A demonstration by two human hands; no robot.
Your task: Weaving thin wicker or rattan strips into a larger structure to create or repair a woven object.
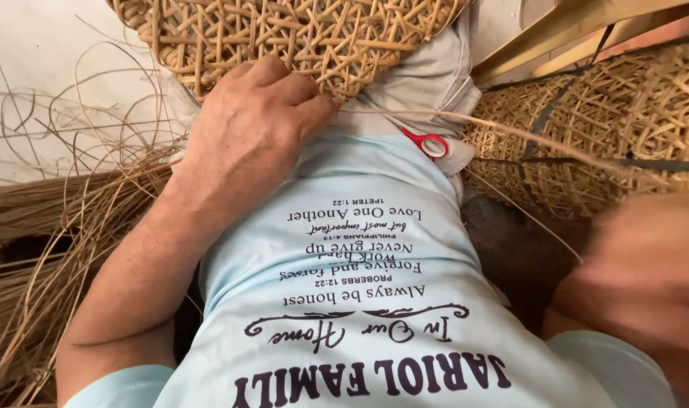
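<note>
Your left hand (246, 136) rests, fingers curled, against the near edge of the woven cane panel (299, 38) on your lap. Your right hand (646, 279) is blurred at near right; grip unreadable. A thin cane strand (510, 132) runs rightward above red-handled scissors (429, 143).

Open-weave cane basket panel (299, 38) blocks the top centre, w/ left hand (246, 143) pressed on its lower edge; loose pale cane strands (50, 227) clutter the left side. Right is walled by a stacked woven cane basket (608, 121), one thin cane strip (510, 132) crossing the gap above red-handled scissors (427, 143) on the lap. Blurred right hand (646, 279) fills lower right, so free room is mostly over the pale blue shirt front (359, 249).
</note>
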